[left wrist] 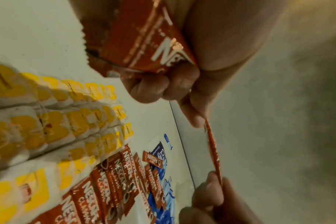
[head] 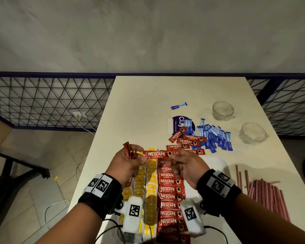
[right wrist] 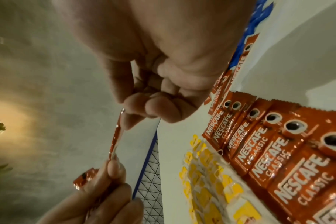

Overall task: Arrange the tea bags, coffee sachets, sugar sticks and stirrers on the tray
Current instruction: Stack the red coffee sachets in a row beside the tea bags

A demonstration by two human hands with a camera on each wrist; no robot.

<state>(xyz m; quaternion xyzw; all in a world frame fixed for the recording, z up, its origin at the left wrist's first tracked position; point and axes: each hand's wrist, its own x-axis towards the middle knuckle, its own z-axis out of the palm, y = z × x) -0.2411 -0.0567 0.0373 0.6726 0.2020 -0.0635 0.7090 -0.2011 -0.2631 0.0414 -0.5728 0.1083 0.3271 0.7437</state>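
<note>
A: What carries it all?

B: A cream rectangular table (head: 141, 110) against a grey plaster wall (head: 148, 32), with black triangular-mesh railing (head: 42, 101) either side and a tiled floor (head: 33, 199) at nine o'clock.

A: And the containers?

B: Two clear glass cups (head: 223, 110) at two o'clock; I cannot tell what is in them. The white flat tray (head: 217, 164) at six o'clock holds columns of yellow-and-white tea bags (head: 151, 205) and a column of red Nescafe coffee sachets (head: 169, 198).

A: The hands?

B: The left hand (head: 128, 164) holds a bundle of red sachets (head: 128, 151) and pinches one end of a single red Nescafe sachet (head: 156, 154); the right hand (head: 185, 166) pinches the other end, above the tray. Both grips are narrow.

A: Elsewhere?

B: Loose red sachets (head: 187, 140) and blue sugar sticks (head: 213, 136) at one o'clock, reddish stirrers (head: 266, 192) at four o'clock.
</note>
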